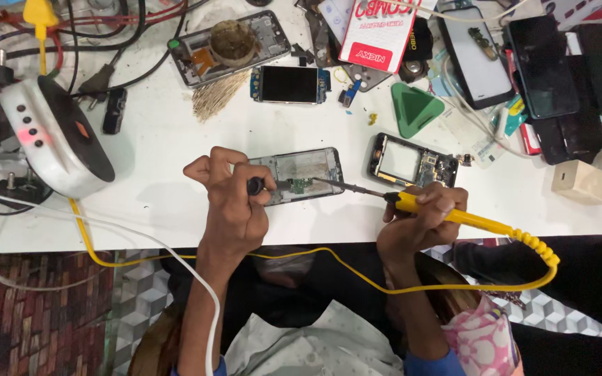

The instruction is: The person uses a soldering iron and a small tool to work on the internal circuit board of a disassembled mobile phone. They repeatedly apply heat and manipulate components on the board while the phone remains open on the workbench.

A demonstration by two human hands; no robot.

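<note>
Bare white bench (161, 150) is left open left of the opened phone (301, 175); passage rightward is blocked by a second phone frame (412, 161).

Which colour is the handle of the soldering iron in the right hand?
Yellow, with a matching yellow cord; the soldering iron in the right hand shows in the head view.

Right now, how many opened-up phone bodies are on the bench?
3. One phone frame lies between the left hand and right hand, under the soldering iron. One sits right of it. One lies top centre. Clutter may hide more.
</note>
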